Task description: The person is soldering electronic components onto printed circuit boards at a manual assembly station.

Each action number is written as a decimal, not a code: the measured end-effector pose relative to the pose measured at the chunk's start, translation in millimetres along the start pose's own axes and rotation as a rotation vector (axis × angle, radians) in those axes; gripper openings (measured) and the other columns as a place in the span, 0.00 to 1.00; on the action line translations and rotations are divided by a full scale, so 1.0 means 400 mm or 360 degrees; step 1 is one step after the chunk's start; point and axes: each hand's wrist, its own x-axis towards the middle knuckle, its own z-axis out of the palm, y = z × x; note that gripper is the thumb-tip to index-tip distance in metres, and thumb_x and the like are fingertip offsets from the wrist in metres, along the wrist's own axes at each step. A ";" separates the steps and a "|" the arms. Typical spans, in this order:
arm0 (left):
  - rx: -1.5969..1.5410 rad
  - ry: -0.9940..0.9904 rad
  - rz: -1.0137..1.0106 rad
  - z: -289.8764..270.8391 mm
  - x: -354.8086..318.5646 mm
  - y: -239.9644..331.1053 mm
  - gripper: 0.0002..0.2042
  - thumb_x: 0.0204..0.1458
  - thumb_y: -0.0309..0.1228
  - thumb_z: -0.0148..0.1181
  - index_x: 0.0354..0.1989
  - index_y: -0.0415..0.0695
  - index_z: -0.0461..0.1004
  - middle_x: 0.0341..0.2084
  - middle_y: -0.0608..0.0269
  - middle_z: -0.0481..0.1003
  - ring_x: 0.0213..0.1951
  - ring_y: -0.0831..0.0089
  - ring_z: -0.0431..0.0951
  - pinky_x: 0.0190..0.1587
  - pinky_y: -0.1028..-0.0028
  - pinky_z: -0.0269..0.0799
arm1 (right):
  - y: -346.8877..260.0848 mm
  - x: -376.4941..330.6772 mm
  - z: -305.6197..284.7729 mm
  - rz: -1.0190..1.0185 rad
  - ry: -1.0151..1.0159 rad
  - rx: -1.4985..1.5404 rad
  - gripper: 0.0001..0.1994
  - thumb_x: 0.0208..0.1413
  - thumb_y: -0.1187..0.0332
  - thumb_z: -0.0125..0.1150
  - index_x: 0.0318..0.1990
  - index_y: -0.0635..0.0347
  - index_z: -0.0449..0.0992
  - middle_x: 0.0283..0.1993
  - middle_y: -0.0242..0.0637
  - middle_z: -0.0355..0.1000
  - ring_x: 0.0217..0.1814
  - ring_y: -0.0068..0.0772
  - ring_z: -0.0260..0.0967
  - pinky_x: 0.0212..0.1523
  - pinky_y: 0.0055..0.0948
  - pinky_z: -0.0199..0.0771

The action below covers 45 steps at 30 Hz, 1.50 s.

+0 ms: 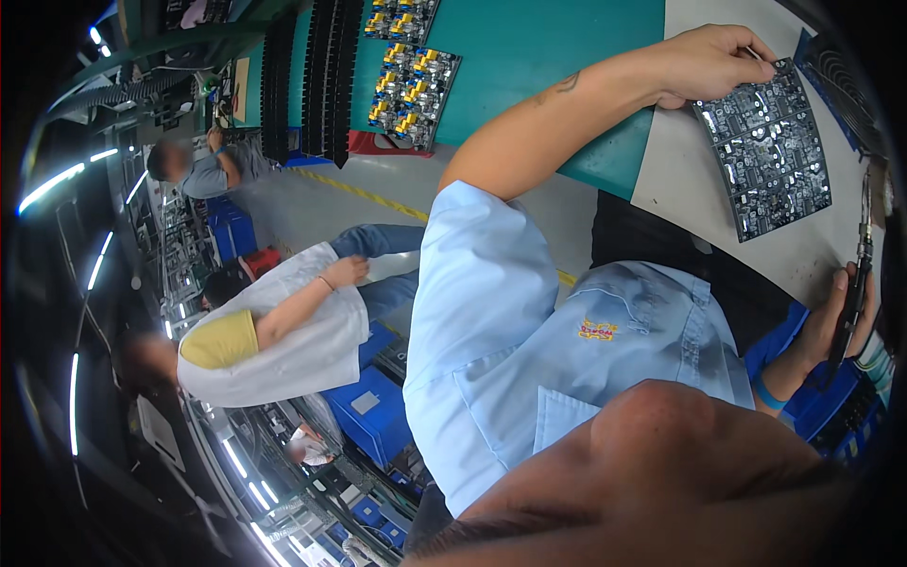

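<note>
My left hand (723,66) pinches a dark circuit board (775,156) by its far edge, thumb and fingers closed on it. Rows of small parts cover the board, which is tilted over a pale work surface (675,184). My right hand (833,317), with a blue band at the wrist, is closed round the black handle of a soldering iron (859,283). Its metal end points away from me, beside the board and apart from it. Part of the right fingers is hidden behind the handle.
A black round coiled grille (839,80) stands beyond the board. On the green mat (539,57) lie boards (413,94) with yellow and blue parts, beside black slotted racks (331,80). Two other people (283,321) sit at left, near blue bins (367,411).
</note>
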 end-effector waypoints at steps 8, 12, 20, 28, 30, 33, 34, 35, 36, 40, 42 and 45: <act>0.0003 -0.0127 -0.0101 0.020 -0.019 0.061 0.15 0.65 0.29 0.51 0.57 0.37 0.69 0.45 0.58 0.74 0.44 0.76 0.72 0.48 0.79 0.67 | -0.078 -0.008 0.021 0.0260 0.0106 0.0061 0.21 0.53 0.79 0.67 0.56 0.66 0.74 0.44 0.46 0.80 0.44 0.32 0.79 0.49 0.26 0.78; 0.0176 -0.0056 0.0109 0.026 -0.044 0.088 0.14 0.62 0.27 0.53 0.55 0.38 0.72 0.41 0.58 0.77 0.39 0.77 0.75 0.44 0.81 0.71 | -0.108 0.002 0.033 0.0159 0.0094 0.0278 0.22 0.50 0.80 0.67 0.55 0.66 0.74 0.46 0.44 0.79 0.43 0.31 0.78 0.47 0.25 0.76; 0.0074 -0.0085 0.0017 0.035 -0.046 0.101 0.15 0.64 0.26 0.51 0.57 0.37 0.70 0.42 0.57 0.77 0.39 0.78 0.76 0.43 0.81 0.72 | -0.143 0.025 0.010 0.0012 0.0010 0.0504 0.23 0.47 0.82 0.66 0.54 0.67 0.73 0.43 0.44 0.77 0.37 0.31 0.73 0.40 0.24 0.73; -0.0001 -0.0003 0.0227 0.036 -0.060 0.104 0.16 0.63 0.25 0.52 0.59 0.36 0.68 0.41 0.56 0.77 0.38 0.77 0.77 0.43 0.80 0.73 | -0.173 0.028 -0.002 -0.0277 -0.0253 0.0629 0.23 0.42 0.84 0.63 0.51 0.68 0.75 0.39 0.45 0.76 0.32 0.32 0.69 0.35 0.24 0.70; -0.0011 -0.0007 0.0234 0.037 -0.058 0.104 0.16 0.63 0.25 0.52 0.59 0.36 0.68 0.41 0.56 0.77 0.38 0.77 0.77 0.43 0.80 0.73 | -0.177 0.028 0.000 -0.0286 -0.0274 0.0608 0.24 0.41 0.84 0.62 0.51 0.69 0.75 0.38 0.44 0.76 0.32 0.33 0.69 0.34 0.24 0.69; -0.0030 -0.0010 0.0221 0.036 -0.056 0.101 0.16 0.63 0.25 0.52 0.59 0.36 0.68 0.41 0.56 0.77 0.38 0.77 0.77 0.43 0.80 0.73 | -0.184 0.023 0.003 -0.0204 -0.0361 0.0609 0.24 0.38 0.84 0.62 0.49 0.69 0.76 0.36 0.44 0.76 0.31 0.33 0.69 0.34 0.25 0.69; -0.0038 -0.0012 0.0232 0.035 -0.057 0.100 0.16 0.63 0.25 0.52 0.59 0.36 0.68 0.41 0.56 0.77 0.38 0.77 0.77 0.43 0.80 0.73 | -0.185 0.022 0.004 -0.0206 -0.0367 0.0610 0.24 0.38 0.84 0.62 0.49 0.69 0.76 0.36 0.44 0.76 0.31 0.33 0.69 0.34 0.25 0.69; -0.0045 -0.0019 0.0232 0.034 -0.057 0.099 0.16 0.63 0.25 0.52 0.59 0.36 0.68 0.42 0.56 0.78 0.39 0.77 0.77 0.43 0.80 0.73 | -0.186 0.022 0.005 -0.0213 -0.0367 0.0603 0.24 0.38 0.84 0.62 0.49 0.69 0.77 0.36 0.44 0.76 0.31 0.33 0.69 0.33 0.25 0.69; -0.0052 -0.0028 0.0233 0.034 -0.057 0.098 0.16 0.63 0.25 0.53 0.59 0.36 0.68 0.42 0.56 0.78 0.39 0.77 0.77 0.43 0.80 0.73 | -0.187 0.023 0.007 -0.0221 -0.0364 0.0595 0.24 0.38 0.84 0.62 0.49 0.68 0.77 0.36 0.43 0.76 0.31 0.33 0.69 0.33 0.25 0.69; -0.0061 -0.0046 0.0240 0.030 -0.055 0.100 0.16 0.63 0.25 0.53 0.58 0.36 0.68 0.42 0.55 0.78 0.39 0.77 0.77 0.43 0.80 0.74 | -0.189 0.029 0.012 -0.0243 -0.0362 0.0577 0.24 0.38 0.84 0.62 0.49 0.68 0.77 0.35 0.43 0.76 0.30 0.33 0.69 0.33 0.25 0.69; -0.0054 -0.0046 0.0243 0.031 -0.056 0.101 0.16 0.63 0.25 0.53 0.58 0.36 0.68 0.42 0.55 0.78 0.39 0.77 0.77 0.43 0.80 0.74 | -0.191 0.032 0.012 -0.0247 -0.0368 0.0573 0.24 0.37 0.84 0.63 0.49 0.68 0.77 0.35 0.42 0.76 0.30 0.32 0.69 0.32 0.24 0.69; -0.0049 -0.0052 0.0248 0.033 -0.056 0.101 0.16 0.63 0.26 0.53 0.58 0.36 0.68 0.42 0.55 0.78 0.39 0.77 0.77 0.43 0.80 0.74 | -0.195 0.035 0.008 -0.0248 -0.0379 0.0568 0.24 0.37 0.84 0.63 0.49 0.68 0.77 0.35 0.42 0.76 0.30 0.32 0.69 0.32 0.24 0.68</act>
